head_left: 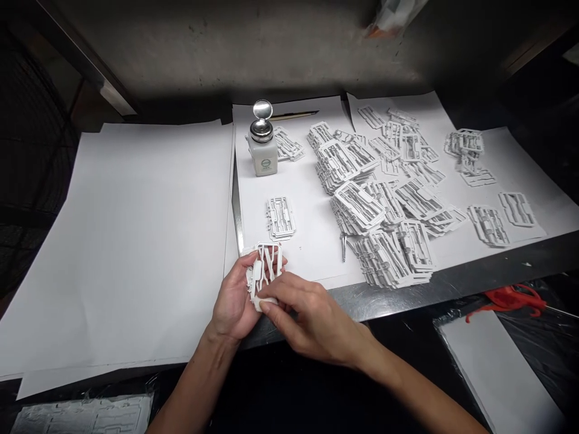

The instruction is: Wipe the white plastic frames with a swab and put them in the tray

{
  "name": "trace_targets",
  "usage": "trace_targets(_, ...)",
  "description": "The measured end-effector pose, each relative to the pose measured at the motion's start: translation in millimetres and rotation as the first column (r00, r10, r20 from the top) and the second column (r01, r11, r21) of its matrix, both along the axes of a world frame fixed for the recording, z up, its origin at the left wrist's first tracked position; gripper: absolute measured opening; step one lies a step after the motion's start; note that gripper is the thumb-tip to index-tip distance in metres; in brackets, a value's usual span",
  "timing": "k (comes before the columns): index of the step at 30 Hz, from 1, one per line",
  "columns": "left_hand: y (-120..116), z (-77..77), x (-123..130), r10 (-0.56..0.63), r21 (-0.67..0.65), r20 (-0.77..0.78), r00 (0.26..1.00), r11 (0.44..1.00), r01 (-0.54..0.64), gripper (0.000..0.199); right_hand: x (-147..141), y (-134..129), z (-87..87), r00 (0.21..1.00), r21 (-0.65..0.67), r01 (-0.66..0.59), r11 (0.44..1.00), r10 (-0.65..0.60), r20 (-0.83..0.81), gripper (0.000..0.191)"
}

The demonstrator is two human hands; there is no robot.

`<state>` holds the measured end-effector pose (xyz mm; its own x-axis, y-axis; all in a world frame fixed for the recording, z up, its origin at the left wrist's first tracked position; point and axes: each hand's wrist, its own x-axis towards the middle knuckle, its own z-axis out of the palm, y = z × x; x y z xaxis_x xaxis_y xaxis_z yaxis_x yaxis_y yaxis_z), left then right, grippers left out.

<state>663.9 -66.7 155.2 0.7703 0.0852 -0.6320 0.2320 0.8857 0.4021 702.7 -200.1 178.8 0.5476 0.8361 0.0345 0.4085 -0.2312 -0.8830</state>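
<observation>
White paper sheets (149, 241) on metal table (371, 300). Left hand (235, 301) cradles white frame part (268, 271), fingers curled round its edge; right hand (312, 313) pinches its lower end. Bottle (265, 157) behind, stacked frames (380, 208) right.

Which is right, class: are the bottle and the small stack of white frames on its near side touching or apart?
Apart. The head view shows bare white paper between the bottle and the stack.

Left hand (236, 301) cupped palm up; right hand (312, 313) pinching, palm down.
</observation>
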Motion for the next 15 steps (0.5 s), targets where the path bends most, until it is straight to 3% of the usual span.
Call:
trace_targets(4,-2,0.1,3,0.014,-0.054,0.035,0.999,0.998,-0.012,0.025,6,3,0.1,0.992,0.041,0.126,0.991,-0.126,-0.012,0.017)
trace_targets(6,-3,-0.7,4,0.034,-0.095,0.063,0.997,0.995,-0.028,0.025,8,7,0.6,0.992,0.046,0.128,0.991,-0.128,-0.012,0.015)
trace_targets(9,-5,-2.4,2,0.018,-0.214,0.067,0.998,0.977,-0.003,0.026,5,5,3.2,0.999,-0.005,-0.001,1.0,0.001,-0.036,0.014)
trace_targets(11,-4,-4.3,2,0.044,-0.202,0.055,0.998,0.979,-0.033,0.029,5,-1,1.9,0.998,-0.026,-0.046,0.999,0.045,-0.039,0.014)
trace_targets(15,2,-4.8,3,0.085,-0.184,0.049,0.995,0.98,-0.075,0.03,13,-2,-5.8,0.983,0.026,-0.147,0.989,0.144,0.11,0.021)
